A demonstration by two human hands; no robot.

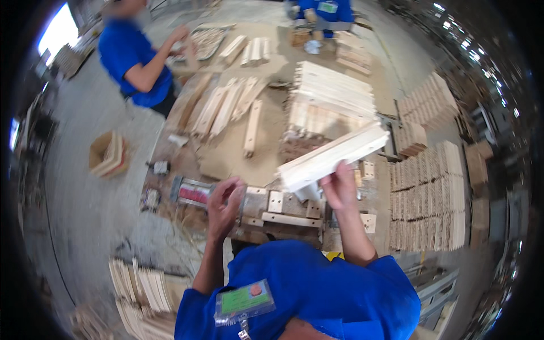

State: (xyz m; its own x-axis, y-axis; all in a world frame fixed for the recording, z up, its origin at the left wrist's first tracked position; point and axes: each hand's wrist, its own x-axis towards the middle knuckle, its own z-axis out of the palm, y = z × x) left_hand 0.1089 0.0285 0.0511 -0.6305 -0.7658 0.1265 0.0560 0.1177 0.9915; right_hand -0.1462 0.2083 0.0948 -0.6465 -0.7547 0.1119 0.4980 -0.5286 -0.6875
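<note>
My right hand [341, 186] grips a long, pale wooden board [334, 154] by its near edge. The board is held aslant over the workbench, its right end farther from me. My left hand [225, 198] hangs empty over the bench, with fingers loosely curled and a gap to the thumb. Below and between my hands sit a drilled wooden block [276, 201] and a wooden strip with holes [292, 219], fixed along the bench's near edge. Beside my left hand is a metal cylinder-like device with a red middle [194, 194].
A stack of pale boards [334, 85] stands behind the held one. Loose strips [218, 105] lie farther left, with a single strip [253, 127] apart. Tall wood stacks [428, 195] rise at right. A co-worker [136, 62] stands far left, another [326, 11] at the back.
</note>
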